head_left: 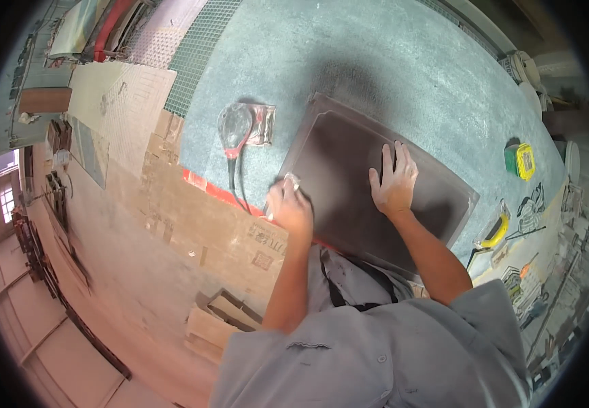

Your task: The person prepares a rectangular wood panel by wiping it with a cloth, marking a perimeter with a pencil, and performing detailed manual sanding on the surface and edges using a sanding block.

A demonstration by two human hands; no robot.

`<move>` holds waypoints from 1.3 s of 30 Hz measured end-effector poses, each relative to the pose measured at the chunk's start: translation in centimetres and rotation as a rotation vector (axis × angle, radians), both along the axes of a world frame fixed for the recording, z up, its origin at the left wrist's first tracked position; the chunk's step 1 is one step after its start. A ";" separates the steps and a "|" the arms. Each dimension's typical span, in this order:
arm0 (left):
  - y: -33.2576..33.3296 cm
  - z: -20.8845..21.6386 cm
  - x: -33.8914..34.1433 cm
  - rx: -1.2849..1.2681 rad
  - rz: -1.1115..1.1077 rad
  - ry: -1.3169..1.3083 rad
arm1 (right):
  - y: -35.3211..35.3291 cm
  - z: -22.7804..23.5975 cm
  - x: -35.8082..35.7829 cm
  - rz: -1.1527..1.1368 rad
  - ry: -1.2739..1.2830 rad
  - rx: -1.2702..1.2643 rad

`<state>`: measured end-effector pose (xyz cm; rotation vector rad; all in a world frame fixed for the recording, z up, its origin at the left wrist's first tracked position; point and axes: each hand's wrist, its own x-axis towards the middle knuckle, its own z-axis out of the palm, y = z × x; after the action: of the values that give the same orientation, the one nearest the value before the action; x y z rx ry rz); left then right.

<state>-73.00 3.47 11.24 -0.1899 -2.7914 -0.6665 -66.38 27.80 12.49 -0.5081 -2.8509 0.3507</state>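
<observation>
A dark grey-brown rectangular panel with a paler border lies on the blue-green worktop in front of me. My right hand rests flat on its face, fingers stretched out and thumb apart. At the panel's left edge my left hand is closed around a small whitish piece; only a bit of it shows between the fingers, so its kind is unclear. Left of the panel sits a dusty power sander with a red and black handle and a dark cord. A crumpled silvery and reddish square lies against it.
Dark dust coats the worktop behind the panel. To the right are a yellow and green container, a yellow-handled tool and several small tools. Flattened cardboard lines the near left side; an open carton stands below.
</observation>
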 end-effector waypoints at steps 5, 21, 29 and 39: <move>11.0 -0.8 -10.9 0.141 -0.094 0.080 | -0.5 0.2 -0.2 0.033 -0.081 -0.036; 7.0 -0.5 -7.9 0.077 -0.150 0.086 | -0.1 0.9 -0.3 0.037 -0.053 -0.041; 7.1 -0.7 -7.9 0.091 -0.201 0.055 | 0.6 0.6 -0.1 0.000 -0.031 -0.041; 7.5 -1.1 -9.0 0.157 -0.158 -0.048 | 0.6 0.9 -0.3 0.019 -0.016 -0.034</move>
<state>-82.01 10.95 10.19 -0.3706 -2.7737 -0.9348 -66.65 28.41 13.40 -0.4934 -2.8715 0.4010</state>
